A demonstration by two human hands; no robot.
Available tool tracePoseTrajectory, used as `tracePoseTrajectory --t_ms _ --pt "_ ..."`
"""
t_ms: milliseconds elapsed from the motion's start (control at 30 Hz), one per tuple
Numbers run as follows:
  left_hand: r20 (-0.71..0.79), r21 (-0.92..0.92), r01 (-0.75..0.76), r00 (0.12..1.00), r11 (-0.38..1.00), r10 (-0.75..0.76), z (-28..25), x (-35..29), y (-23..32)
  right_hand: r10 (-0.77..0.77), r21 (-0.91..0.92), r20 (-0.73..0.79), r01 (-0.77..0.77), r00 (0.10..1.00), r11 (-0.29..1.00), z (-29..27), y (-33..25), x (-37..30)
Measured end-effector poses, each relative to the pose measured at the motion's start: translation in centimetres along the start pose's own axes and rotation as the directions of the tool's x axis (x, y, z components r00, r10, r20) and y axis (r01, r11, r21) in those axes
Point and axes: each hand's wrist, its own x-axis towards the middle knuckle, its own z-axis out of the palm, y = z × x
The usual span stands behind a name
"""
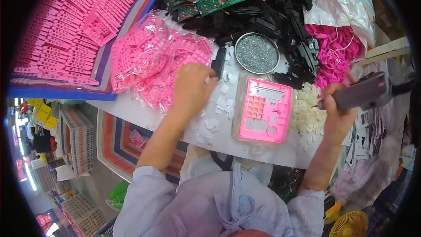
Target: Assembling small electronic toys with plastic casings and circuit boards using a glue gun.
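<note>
Gripping the grey elec. screwdriver [364, 92], prob. heavy & stiff, best held round its body, R hand [337, 117] is closed near tabletop's [223, 144] right side, while L hand [193, 84] is half-curled by pink keypads [189, 52], prob. light & soft, its contents I cannot tell.

Stacked latticed plastic crates [76, 139] rise from the grey floor [101, 177] on your left, with yellow cards [43, 113] just beyond and a crumpled green plastic bag [117, 195] nearer you. At upper right, a white plastic sack [340, 8] gapes over tangled magenta pieces [335, 57]; a round yellow openwork basket [350, 225] sits low on your right.
</note>
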Motion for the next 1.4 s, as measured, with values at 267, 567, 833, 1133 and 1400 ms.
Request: tracePoseTrajectory --t_ms 267,567,833,1133,1400 --pt "-0.062 0.237 0.17 0.985 0.957 -0.16 -0.2 0.8 -2.3 -0.061 -0.087 -0.058 0.056 0.996 0.995 -0.9 3.7 -0.2" --pt "-0.041 0.377 0.129 0.992 0.917 -0.122 1.3 1.5 -2.9 -0.143 -0.213 -0.077 0.123 0.987 0.969 -2.6 3.8 -2.2" --pt "-0.119 0.343 -0.056 0.988 0.938 0.103 1.7 -0.2 -4.6 -0.195 -0.338 -0.153 0.134 0.969 0.931 -2.3 2.4 -3.4" --pt "-0.209 0.275 0.011 0.977 0.961 0.048 1.0 -0.7 -3.8 -0.489 -0.33 -0.096 0.436 0.867 0.838 -0.2 0.8 -4.9" --pt "-0.195 0.26 -0.055 0.975 0.964 0.108 0.8 0.0 -4.6 -0.39 -0.399 0.168 0.424 0.905 0.813 2.3 -0.2 -4.6"
